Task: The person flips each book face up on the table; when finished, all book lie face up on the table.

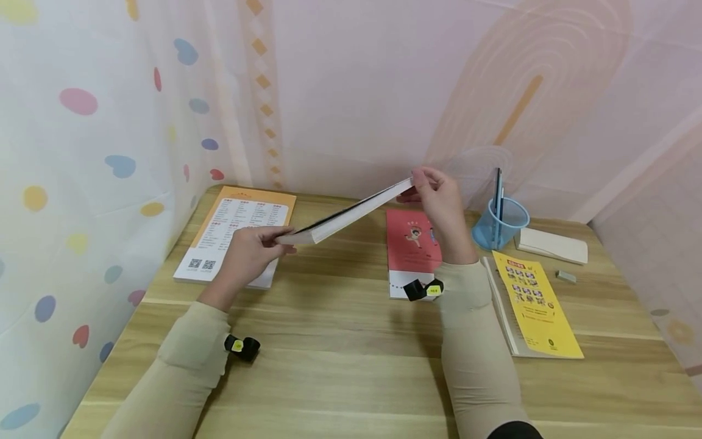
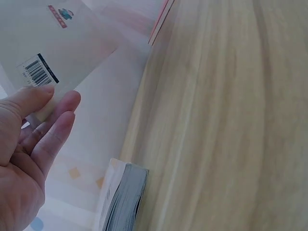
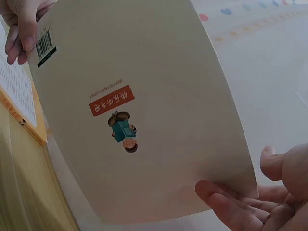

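Note:
A book [image 1: 359, 210] is held up over the table, tilted so its right end is higher. Its pale cover [image 3: 159, 144], seen in the right wrist view, has a barcode, a red label and a small cartoon child. My left hand [image 1: 249, 253] pinches the lower left corner between thumb and fingers, close by the barcode in the left wrist view. At the raised end my right hand [image 1: 441, 198] grips the opposite corner; its fingertips [image 3: 219, 197] lie against the cover in the right wrist view.
An orange and white book [image 1: 236, 210] lies at the left, a red book [image 1: 411, 244] under the right arm. Further right are a yellow-covered book [image 1: 537, 305], a blue mesh pen cup [image 1: 507, 222] with pens, a white pad [image 1: 551, 244] and a small eraser-like block [image 1: 566, 277].

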Motion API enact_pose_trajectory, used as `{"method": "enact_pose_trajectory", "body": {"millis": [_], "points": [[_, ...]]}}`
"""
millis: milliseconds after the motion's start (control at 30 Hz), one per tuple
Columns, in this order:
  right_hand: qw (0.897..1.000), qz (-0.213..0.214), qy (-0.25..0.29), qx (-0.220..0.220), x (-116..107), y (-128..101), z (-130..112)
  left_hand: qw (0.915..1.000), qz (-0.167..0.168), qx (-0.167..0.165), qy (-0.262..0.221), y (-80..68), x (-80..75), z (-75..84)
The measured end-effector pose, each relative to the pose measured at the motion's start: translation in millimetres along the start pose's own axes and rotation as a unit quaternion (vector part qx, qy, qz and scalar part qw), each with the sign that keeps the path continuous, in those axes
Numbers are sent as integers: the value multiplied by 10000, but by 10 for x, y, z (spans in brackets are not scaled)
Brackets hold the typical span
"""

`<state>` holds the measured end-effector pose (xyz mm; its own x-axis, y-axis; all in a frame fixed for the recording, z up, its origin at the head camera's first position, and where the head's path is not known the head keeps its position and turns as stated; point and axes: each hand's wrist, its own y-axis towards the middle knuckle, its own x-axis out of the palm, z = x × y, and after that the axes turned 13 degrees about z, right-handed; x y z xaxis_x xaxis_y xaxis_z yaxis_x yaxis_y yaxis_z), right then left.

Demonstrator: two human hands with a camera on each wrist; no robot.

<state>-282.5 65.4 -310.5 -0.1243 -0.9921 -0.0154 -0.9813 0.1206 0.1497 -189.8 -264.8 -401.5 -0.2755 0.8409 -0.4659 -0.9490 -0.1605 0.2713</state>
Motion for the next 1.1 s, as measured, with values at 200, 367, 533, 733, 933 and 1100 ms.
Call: {"method": "enact_pose_trajectory", "body": {"millis": [200, 367, 533, 733, 933, 1100], "points": [[9994, 217, 151, 237, -11, -3, 7, 9977, -152, -514, -403, 17, -27, 28], [9983, 305, 199, 463, -10, 7, 3, 9943, -310, -820, -604, 10, -62, 51], [9970, 347, 249, 639, -11, 22, -2, 9919, -297, -868, -883, 12, -82, 23], [9966, 406, 214, 684, -7, 31, 10, 9764, -109, -1084, -1866, 22, -98, -11], [9949, 542, 250, 812, 3, 37, 1, 9639, 216, -1130, -2401, 49, -87, -13], [9937, 582, 281, 912, 11, 52, 8, 9634, 275, -1178, -2390, 60, -81, -6]]}}
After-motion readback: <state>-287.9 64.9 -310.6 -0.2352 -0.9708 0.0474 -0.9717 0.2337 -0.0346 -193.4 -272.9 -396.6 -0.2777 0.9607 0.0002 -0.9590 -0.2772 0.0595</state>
